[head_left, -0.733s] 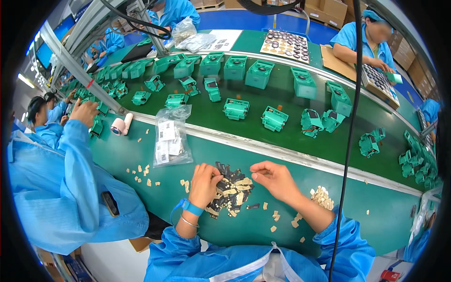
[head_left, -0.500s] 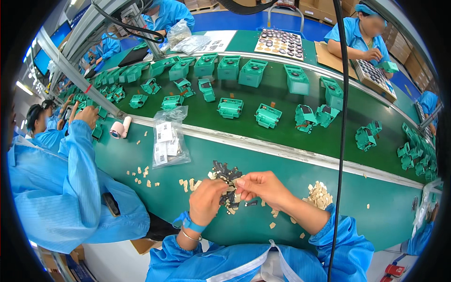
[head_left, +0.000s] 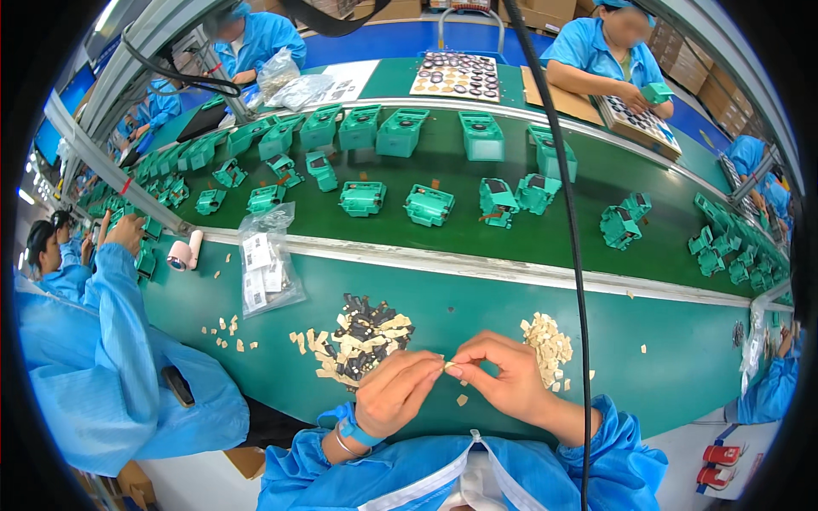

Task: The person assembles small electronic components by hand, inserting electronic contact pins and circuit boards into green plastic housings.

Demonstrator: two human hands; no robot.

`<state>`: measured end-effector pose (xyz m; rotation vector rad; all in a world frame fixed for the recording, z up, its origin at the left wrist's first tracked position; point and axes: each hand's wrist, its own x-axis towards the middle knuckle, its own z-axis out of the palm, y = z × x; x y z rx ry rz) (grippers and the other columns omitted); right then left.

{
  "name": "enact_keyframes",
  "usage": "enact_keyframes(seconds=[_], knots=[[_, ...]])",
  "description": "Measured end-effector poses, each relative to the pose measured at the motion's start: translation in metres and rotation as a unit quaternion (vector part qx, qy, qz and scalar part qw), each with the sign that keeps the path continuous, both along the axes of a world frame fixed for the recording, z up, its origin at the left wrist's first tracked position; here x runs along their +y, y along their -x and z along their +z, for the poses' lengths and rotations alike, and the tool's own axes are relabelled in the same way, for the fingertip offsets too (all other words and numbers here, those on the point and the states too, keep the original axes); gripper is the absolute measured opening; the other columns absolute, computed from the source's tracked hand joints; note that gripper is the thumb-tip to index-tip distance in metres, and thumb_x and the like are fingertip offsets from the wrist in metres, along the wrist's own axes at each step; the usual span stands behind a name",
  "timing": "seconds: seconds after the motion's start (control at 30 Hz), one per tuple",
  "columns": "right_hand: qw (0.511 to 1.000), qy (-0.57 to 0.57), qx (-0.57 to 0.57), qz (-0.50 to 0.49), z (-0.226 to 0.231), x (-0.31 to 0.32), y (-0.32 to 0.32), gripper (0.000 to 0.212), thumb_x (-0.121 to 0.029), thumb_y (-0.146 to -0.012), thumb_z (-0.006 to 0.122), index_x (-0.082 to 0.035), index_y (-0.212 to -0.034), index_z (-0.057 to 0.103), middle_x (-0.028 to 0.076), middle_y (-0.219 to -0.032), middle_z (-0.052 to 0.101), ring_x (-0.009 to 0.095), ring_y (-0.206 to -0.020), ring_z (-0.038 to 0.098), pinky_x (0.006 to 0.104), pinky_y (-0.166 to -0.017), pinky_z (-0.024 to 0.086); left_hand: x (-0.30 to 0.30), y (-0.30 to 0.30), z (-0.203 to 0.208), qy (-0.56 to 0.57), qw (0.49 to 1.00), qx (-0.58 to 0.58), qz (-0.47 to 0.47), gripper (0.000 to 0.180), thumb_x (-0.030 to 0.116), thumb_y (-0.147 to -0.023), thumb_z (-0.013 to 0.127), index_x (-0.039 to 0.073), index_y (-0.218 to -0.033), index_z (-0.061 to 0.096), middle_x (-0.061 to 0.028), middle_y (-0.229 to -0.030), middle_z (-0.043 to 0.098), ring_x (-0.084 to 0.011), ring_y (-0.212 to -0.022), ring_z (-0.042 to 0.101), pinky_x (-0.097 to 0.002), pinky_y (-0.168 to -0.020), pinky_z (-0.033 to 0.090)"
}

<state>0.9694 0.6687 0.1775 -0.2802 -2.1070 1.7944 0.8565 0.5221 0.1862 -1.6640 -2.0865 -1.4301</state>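
My left hand [head_left: 397,393] and my right hand [head_left: 504,375] meet fingertip to fingertip over the near part of the green bench. Both pinch a small cream piece [head_left: 449,365], mostly covered by the fingers. Just beyond my left hand lies a heap of small black parts [head_left: 362,317] mixed with cream pieces. Next to my right hand is a pile of cream flakes [head_left: 550,347], thin and irregular in shape. A blue wrist band circles my left wrist.
A clear bag [head_left: 267,271] with labels and a pink handheld device [head_left: 184,253] lie left along the metal rail [head_left: 443,261]. Beyond it, a conveyor carries several green housings [head_left: 429,204]. A black cable [head_left: 564,170] hangs before my right forearm. Co-workers sit left and across.
My hands have drawn back from the mixed heap toward my body, bringing the fingertips together on a cream piece. The heap is now uncovered. The whole view has shifted slightly.
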Motion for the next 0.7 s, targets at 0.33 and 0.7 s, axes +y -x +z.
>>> enact_keyframes(seconds=[0.33,0.7], knots=[[0.989,-0.109,0.094,-0.03,0.008,0.02,-0.031,0.017,-0.001,-0.078,0.072,-0.001,-0.094,0.068,0.009,-0.084,0.067,0.016,-0.071,0.063,0.0265,-0.062,0.05,0.021,-0.021,0.001,0.002,0.998,0.03,-0.064,0.021,-0.006,-0.071,0.068,-0.005,-0.092,0.065,-0.0155,-0.089,0.065,-0.026,-0.073,0.064,-0.0317,-0.061,0.053],[0.984,-0.125,0.125,-0.039,0.007,0.027,-0.043,0.02,0.002,-0.072,0.073,-0.001,-0.091,0.069,0.009,-0.079,0.068,0.019,-0.07,0.064,0.0275,-0.062,0.05,0.028,-0.035,0.005,0.006,0.997,-0.007,-0.079,0.022,-0.008,-0.071,0.071,-0.002,-0.092,0.066,-0.0134,-0.089,0.067,-0.0248,-0.074,0.066,-0.0298,-0.061,0.054]])
